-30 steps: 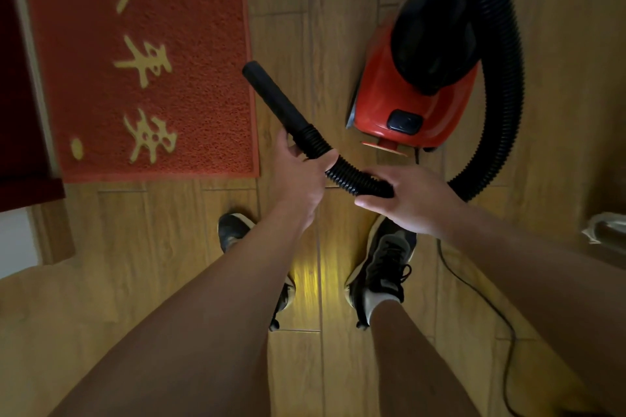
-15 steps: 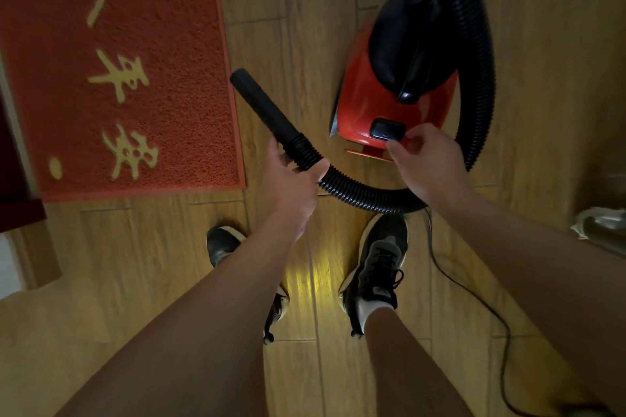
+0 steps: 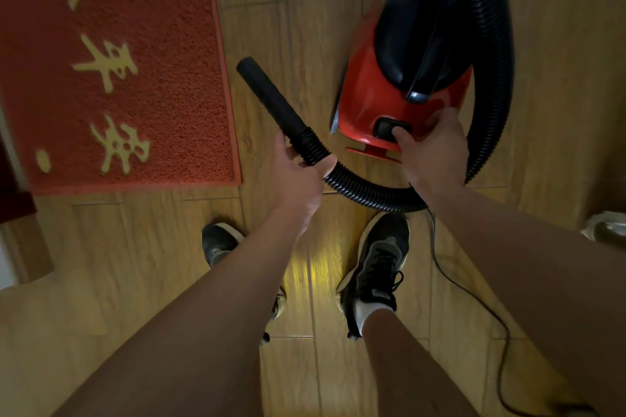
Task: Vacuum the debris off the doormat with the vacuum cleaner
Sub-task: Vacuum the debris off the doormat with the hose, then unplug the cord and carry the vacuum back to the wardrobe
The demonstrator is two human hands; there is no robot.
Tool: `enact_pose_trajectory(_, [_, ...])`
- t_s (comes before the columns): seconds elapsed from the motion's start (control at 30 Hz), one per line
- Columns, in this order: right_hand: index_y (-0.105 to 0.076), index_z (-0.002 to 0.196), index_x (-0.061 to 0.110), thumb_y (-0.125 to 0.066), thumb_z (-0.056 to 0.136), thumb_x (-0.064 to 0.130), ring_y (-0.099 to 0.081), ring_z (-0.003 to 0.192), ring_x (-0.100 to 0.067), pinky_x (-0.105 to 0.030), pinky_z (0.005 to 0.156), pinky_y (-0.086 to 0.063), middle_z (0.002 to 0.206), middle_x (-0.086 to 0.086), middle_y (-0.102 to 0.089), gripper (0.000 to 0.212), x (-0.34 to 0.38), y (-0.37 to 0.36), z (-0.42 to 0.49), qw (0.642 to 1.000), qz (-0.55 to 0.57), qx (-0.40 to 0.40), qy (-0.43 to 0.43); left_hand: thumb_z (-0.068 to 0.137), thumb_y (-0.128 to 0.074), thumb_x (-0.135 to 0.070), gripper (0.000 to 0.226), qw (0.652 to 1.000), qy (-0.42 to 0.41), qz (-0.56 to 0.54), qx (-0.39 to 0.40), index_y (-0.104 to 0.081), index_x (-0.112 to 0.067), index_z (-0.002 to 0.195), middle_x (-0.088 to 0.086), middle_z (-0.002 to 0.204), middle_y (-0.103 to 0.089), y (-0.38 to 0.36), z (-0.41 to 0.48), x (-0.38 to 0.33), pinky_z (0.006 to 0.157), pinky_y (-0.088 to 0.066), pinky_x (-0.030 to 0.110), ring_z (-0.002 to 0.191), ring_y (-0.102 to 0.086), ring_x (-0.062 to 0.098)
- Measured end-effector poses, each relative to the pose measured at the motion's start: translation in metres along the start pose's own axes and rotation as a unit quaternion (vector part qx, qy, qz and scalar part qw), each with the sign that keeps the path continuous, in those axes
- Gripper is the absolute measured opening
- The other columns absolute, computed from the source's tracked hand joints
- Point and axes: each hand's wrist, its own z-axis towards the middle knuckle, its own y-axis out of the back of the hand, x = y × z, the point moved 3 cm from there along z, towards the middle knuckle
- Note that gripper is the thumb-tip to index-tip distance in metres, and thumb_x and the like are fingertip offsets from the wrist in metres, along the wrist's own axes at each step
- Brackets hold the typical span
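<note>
- Two dark trainers (image 3: 376, 261) are planted on the wood-plank floor (image 3: 305, 27). A thin black power cord (image 3: 474, 298) trails across the boards just beside the right foot.
- The left hand (image 3: 301, 176) is clenched round the ribbed collar where the corrugated hose (image 3: 366, 191) meets the rigid black nozzle tube (image 3: 271, 98). Thumb is on top, fingers wrapped under.
- The right hand (image 3: 433, 149) grasps nothing. Its thumb presses the black switch (image 3: 386, 127) at the rear of the casing, and the other fingers rest on the red shell.
- The hose curves between the hands, passes under the right wrist, then loops up along the machine's right side.
- The red and black canister vacuum cleaner (image 3: 379, 101) sits on the floor, apart from the mat's right edge.
- The nozzle mouth is held off the floor, just beside that right edge and not yet over the pile.
- The red doormat (image 3: 152, 78) with yellow characters lies flat, far left. Its debris is too fine to make out.
- Handling, as judged: the tube is stiff and light, and the hose is springy and will tug back. The collar grip steers best. The canister is the heavy part, so drag it by the hose gently. Mind the cord underfoot.
</note>
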Motion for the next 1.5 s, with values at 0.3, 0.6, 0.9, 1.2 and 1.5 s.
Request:
enact_pose_trajectory(0.3, [-0.048, 0.118, 0.012, -0.076, 0.084, 0.043, -0.064, 0.100, -0.027, -0.040, 0.083, -0.054, 0.113, -0.005, -0.064, 0.054, 0.003, 0.000, 0.006, 0.999, -0.031, 0.012, -0.019, 0.086, -0.076, 0.004, 0.083, 1.000, 0.006, 0.004, -0.008, -0.039, -0.026, 0.154, 0.000, 0.116, -0.065, -0.007, 0.001, 0.006, 0.066, -0.057, 0.015, 0.102, -0.070, 0.021])
enact_pose_trajectory(0.6, [-0.050, 0.116, 0.013, -0.071, 0.088, 0.045, -0.062, 0.097, -0.023, -0.035, 0.079, -0.049, 0.111, -0.005, -0.061, 0.048, 0.000, 0.004, 0.000, 0.999, -0.018, 0.029, -0.004, 0.086, -0.078, 0.000, 0.085, 1.000, 0.016, 0.011, -0.019, -0.037, -0.028, 0.155, -0.002, 0.114, -0.067, -0.002, -0.002, 0.015, 0.097, -0.056, 0.039, 0.104, -0.069, 0.014])
enact_pose_trajectory(0.9, [-0.051, 0.125, 0.015, -0.070, 0.088, 0.047, -0.062, 0.098, -0.018, -0.036, 0.084, -0.053, 0.111, -0.001, -0.063, 0.052, 0.005, 0.015, -0.014, 0.996, 0.001, 0.087, 0.014, 0.088, -0.076, -0.002, 0.074, 1.000, 0.011, 0.016, -0.013, -0.043, -0.027, 0.150, -0.001, 0.118, -0.066, 0.008, -0.002, 0.016, 0.101, -0.055, 0.051, 0.112, -0.068, 0.023])
enact_pose_trajectory(1.2, [-0.051, 0.135, 0.022, -0.066, 0.091, 0.041, -0.057, 0.115, -0.017, -0.038, 0.098, -0.050, 0.126, 0.003, -0.058, 0.050, 0.040, 0.007, -0.052, 0.985, -0.015, 0.151, 0.077, 0.087, -0.075, -0.004, 0.065, 0.999, 0.010, 0.033, -0.017, -0.054, -0.039, 0.137, -0.004, 0.114, -0.067, 0.057, 0.008, 0.014, 0.105, -0.051, 0.057, 0.117, -0.065, 0.028])
enact_pose_trajectory(1.5, [-0.045, 0.146, 0.016, -0.057, 0.098, 0.036, -0.044, 0.130, -0.024, -0.028, 0.102, -0.032, 0.141, -0.006, -0.050, 0.053, 0.098, 0.001, -0.077, 0.960, -0.118, 0.164, 0.193, 0.092, -0.071, -0.004, 0.043, 0.999, 0.019, -0.006, -0.035, -0.058, -0.025, 0.128, 0.000, 0.116, -0.067, 0.109, 0.016, 0.014, 0.107, -0.050, 0.054, 0.115, -0.065, 0.025])
